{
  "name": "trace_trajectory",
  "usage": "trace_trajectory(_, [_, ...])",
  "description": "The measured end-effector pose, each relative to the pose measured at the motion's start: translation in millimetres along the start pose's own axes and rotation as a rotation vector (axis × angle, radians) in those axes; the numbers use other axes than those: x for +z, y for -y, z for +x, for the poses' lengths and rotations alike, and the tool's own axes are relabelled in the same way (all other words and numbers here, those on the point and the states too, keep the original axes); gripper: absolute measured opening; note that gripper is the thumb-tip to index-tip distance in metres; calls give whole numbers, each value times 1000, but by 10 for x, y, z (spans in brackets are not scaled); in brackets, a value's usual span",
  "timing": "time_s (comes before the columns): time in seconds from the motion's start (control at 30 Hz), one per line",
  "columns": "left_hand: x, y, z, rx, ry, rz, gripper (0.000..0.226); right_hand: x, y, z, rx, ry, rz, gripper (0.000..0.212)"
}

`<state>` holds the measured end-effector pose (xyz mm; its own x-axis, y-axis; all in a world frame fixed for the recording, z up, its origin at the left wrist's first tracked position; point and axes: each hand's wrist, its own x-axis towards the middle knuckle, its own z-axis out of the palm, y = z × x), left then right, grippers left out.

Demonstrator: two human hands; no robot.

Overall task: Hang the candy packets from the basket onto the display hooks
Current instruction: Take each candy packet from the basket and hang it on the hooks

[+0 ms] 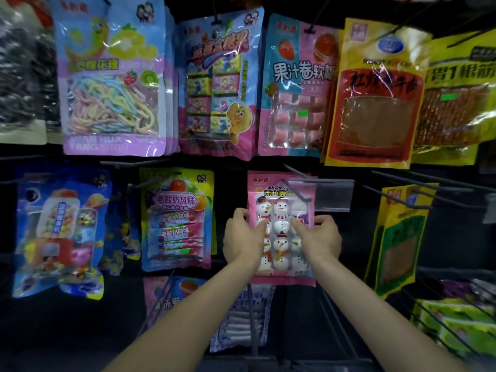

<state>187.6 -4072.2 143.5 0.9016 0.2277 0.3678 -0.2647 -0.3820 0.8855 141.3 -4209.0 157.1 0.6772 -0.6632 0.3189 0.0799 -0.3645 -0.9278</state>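
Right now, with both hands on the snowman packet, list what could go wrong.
1. Whether the snowman packet is threaded on the hook cannot be told; if the left hand and right hand let go early, it may drop.
2. The clear price-tag holder overlaps the packet's upper right corner and could snag it.
3. The thumbs press on the soft snowmen, which might dent.

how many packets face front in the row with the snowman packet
4: blue gumball-machine packet far left, yellow-topped yogurt-flavour packet next, pink snowman packet centre, yellow-green packet far right. More may hang behind them.
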Motion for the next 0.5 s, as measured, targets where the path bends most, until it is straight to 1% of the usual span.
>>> trace_trajectory(0.23, [97,62,207,47,-28,27,29,186,-46,134,-3,-33,-62,38])
trace_trajectory(0.5, [177,88,259,32,-7,4,28,234,-98,236,-47,-46,-78,31])
